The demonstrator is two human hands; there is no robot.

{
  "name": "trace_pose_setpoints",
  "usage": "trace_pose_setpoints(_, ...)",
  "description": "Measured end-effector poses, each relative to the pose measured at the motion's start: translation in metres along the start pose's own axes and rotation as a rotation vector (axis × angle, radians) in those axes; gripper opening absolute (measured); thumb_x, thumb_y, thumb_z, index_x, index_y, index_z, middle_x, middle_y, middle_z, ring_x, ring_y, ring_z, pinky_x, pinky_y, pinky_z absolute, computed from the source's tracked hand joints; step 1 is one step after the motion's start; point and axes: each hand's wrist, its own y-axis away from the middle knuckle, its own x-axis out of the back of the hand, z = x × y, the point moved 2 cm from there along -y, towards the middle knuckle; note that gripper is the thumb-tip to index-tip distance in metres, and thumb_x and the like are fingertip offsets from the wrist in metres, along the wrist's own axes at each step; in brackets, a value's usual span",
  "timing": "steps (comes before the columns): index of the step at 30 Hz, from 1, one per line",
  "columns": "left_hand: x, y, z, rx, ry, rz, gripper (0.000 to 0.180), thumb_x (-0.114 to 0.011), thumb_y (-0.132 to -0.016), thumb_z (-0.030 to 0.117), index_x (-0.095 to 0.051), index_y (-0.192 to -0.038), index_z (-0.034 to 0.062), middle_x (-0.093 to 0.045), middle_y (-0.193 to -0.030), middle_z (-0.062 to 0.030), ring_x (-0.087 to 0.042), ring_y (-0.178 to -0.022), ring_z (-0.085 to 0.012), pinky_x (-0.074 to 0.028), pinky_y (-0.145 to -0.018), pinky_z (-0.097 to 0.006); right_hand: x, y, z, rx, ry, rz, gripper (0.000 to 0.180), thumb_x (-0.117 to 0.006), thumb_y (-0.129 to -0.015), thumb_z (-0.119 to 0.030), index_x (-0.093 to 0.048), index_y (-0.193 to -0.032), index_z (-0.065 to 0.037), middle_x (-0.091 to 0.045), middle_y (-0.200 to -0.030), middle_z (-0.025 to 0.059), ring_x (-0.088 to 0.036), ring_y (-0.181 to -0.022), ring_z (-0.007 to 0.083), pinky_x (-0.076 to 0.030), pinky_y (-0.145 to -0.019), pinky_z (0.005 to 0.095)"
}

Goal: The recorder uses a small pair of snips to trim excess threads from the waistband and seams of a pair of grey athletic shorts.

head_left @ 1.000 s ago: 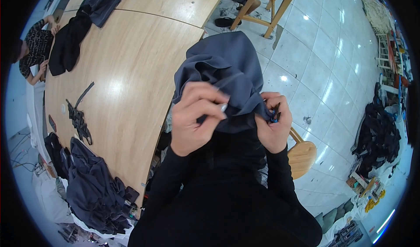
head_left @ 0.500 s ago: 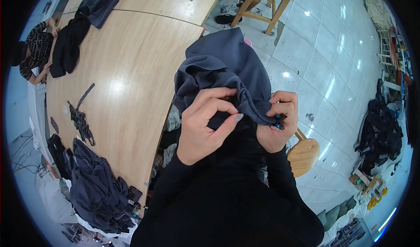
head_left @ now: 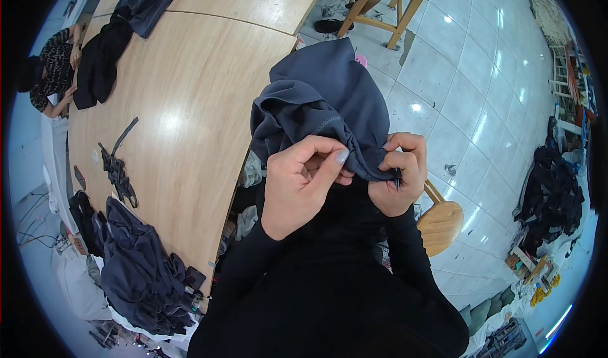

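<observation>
A dark grey garment (head_left: 345, 73) hangs bunched between my hands, in front of my body and beside the table edge. My left hand (head_left: 301, 184) is closed, thumb and forefinger pinched at its stitched seam; any thread between the fingertips is too small to see. With curled fingers, my right hand (head_left: 402, 174) grips the garment's edge further right. A small dark and blue object (head_left: 398, 179) shows in that hand, mostly hidden by the fingers, and its kind cannot be made out.
Left of me runs a wooden table (head_left: 190, 98) with a dark clothing pile (head_left: 142, 269), black strips (head_left: 117, 174) and a phone (head_left: 194, 278). A co-worker (head_left: 57, 66) handles black cloth (head_left: 98, 73) at the far left. A round wooden stool (head_left: 440, 228) stands at right; black cloth (head_left: 551, 193) lies beyond.
My left hand has turned and its fingers have curled in, with the thumb now pressed against the forefinger at the seam. My right hand has shifted slightly left, still gripping the garment.
</observation>
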Motion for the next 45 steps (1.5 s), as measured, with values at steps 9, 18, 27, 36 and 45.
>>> trace_pose_setpoints(9, -0.003, -0.001, -0.012, 0.002, -0.062, -0.039, 0.012, -0.050, -0.116, 0.009, -0.053, -0.114, -0.0033, -0.066, -0.109, -0.0137, -0.078, -0.096, -0.0228, -0.067, -0.089, -0.036, -0.001, 0.003, 0.016, -0.143, 0.044, -0.077, 0.034, -0.063, -0.063, 0.018, -0.058, -0.087, -0.005, -0.063, -0.104, 0.0140, -0.066, -0.087, 0.0266, -0.050, -0.076, 0.0305)
trace_pose_setpoints(18, -0.004, 0.007, -0.017, -0.025, -0.049, -0.086, 0.014, -0.048, -0.117, 0.011, -0.050, -0.118, -0.0030, -0.061, -0.116, -0.0136, -0.074, -0.108, -0.0223, -0.062, -0.100, -0.037, 0.049, -0.021, -0.022, -0.339, 0.062, -0.279, 0.047, -0.065, -0.090, -0.015, -0.067, -0.134, 0.002, -0.059, -0.106, 0.0139, -0.056, -0.097, 0.0232, -0.044, -0.082, 0.0311)
trace_pose_setpoints(27, -0.008, 0.012, -0.017, -0.044, -0.174, -0.025, 0.010, -0.053, -0.114, 0.007, -0.052, -0.116, -0.0022, -0.066, -0.120, -0.0141, -0.071, -0.104, -0.0147, -0.060, -0.099, -0.032, 0.021, -0.017, -0.059, -0.024, 0.373, -0.330, 0.034, -0.084, -0.084, -0.003, -0.070, -0.116, 0.000, -0.068, -0.094, 0.0111, -0.064, -0.079, 0.0291, -0.049, -0.063, 0.0373)
trace_pose_setpoints(36, -0.010, 0.013, -0.014, -0.157, -0.260, 0.017, 0.004, -0.058, -0.108, -0.002, -0.054, -0.110, -0.0021, -0.071, -0.104, -0.0122, -0.058, -0.072, -0.0084, -0.048, -0.066, -0.025, 0.011, -0.017, -0.054, 0.053, 0.407, -0.237, 0.029, -0.086, -0.085, -0.006, -0.070, -0.108, -0.001, -0.070, -0.092, 0.0101, -0.066, -0.077, 0.0265, -0.049, -0.059, 0.0352)
trace_pose_setpoints(45, -0.010, 0.009, -0.032, -0.190, -0.186, 0.054, 0.004, -0.056, -0.109, -0.002, -0.055, -0.112, -0.0029, -0.074, -0.112, -0.0193, -0.072, -0.087, -0.0129, -0.054, -0.074, -0.026, 0.034, -0.020, -0.031, -0.350, 0.068, 0.032, 0.040, -0.089, -0.087, -0.008, -0.067, -0.119, 0.001, -0.068, -0.098, 0.0122, -0.070, -0.089, 0.0206, -0.053, -0.077, 0.0302)
